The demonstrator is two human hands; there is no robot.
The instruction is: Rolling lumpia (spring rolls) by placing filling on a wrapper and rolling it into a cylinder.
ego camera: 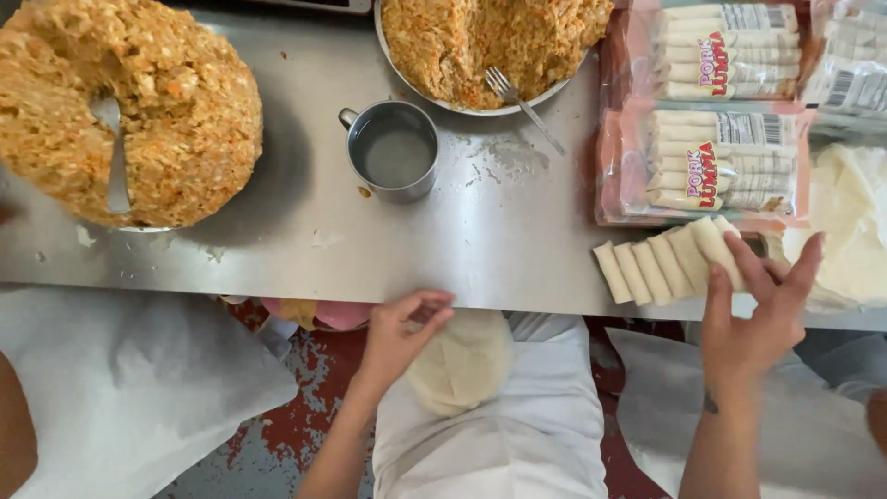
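Note:
My left hand [402, 333] pinches the edge of a round pale wrapper stack [462, 360] that rests on my white apron, just below the steel table's front edge [388, 277]. My right hand [758, 310] has its fingers spread and touches the rightmost of several rolled white spring rolls [661, 263] lined up at the table's front edge. It grips nothing.
A metal cup of cloudy water [394, 152] stands mid-table. A big mound of orange filling [139, 102] lies at left, a pan of filling with a fork [480, 46] at the back. Packed trays of rolls [707, 166] and loose wrappers [850, 222] sit at right.

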